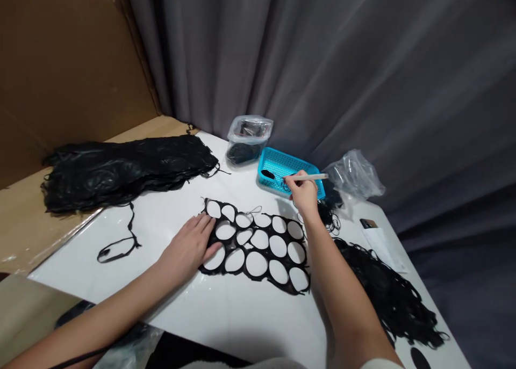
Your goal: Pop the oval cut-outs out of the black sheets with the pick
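A black sheet (267, 253) cut through with rows of round holes lies flat on the white table. My left hand (187, 248) rests on its left end, fingers stretched out. Over the near right part of a blue perforated basket (278, 189), my right hand (303, 193) is closed around a pale, pen-like stick (316, 177). The stick's working end points left into the basket; some small dark thing is by it, too small to make out. A black oval piece (267, 174) lies inside the basket at the left.
A thick stack of black sheets (124, 167) sits at the left, near a loose black strip (116, 255). Behind stands a clear bag with black contents (244, 153). To the right are a crumpled plastic bag (357, 173), a phone (367, 224), white paper (385, 248) and holed black scraps (395, 296).
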`<state>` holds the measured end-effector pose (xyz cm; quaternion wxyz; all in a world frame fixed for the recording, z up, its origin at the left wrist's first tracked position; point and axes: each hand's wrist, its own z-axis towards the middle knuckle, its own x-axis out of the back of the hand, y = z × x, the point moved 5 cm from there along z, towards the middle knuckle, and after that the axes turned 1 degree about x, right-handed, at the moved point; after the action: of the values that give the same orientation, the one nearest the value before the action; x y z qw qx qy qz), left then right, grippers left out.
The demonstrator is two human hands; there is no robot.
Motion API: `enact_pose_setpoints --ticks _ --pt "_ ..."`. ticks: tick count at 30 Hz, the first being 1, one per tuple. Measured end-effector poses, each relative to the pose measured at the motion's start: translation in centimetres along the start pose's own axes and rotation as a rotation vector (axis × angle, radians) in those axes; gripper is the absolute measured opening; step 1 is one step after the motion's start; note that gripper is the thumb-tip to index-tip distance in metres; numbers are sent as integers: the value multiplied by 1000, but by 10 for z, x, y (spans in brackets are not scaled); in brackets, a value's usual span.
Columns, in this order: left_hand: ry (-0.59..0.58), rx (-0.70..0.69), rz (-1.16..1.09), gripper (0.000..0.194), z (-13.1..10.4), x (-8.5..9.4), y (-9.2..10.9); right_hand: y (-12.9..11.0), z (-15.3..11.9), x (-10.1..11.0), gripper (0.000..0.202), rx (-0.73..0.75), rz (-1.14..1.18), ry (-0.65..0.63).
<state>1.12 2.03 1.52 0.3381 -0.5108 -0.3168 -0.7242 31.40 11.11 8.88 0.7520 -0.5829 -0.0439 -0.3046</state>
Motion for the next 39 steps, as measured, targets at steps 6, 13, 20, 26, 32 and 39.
enact_pose_setpoints --ticks 6,13,20,26,32,39 --pt "-17 27 40 69 8 2 -26 29 -64 -22 24 -543 771 -321" --pt "100 -22 -111 55 -20 17 -9 29 -109 -27 7 -943 1223 -330" --pt "-11 -241 -211 42 -57 13 34 27 -117 -26 8 -985 1263 -256" --pt "-165 -341 -310 49 -63 23 34 23 -136 -21 13 -1022 1407 -257" --pt "-160 -188 -446 36 -49 35 35 -2 -141 -31 20 -876 1412 -423" --pt "50 -98 -237 39 -42 11 31 -20 -144 -87 21 -353 668 -621"
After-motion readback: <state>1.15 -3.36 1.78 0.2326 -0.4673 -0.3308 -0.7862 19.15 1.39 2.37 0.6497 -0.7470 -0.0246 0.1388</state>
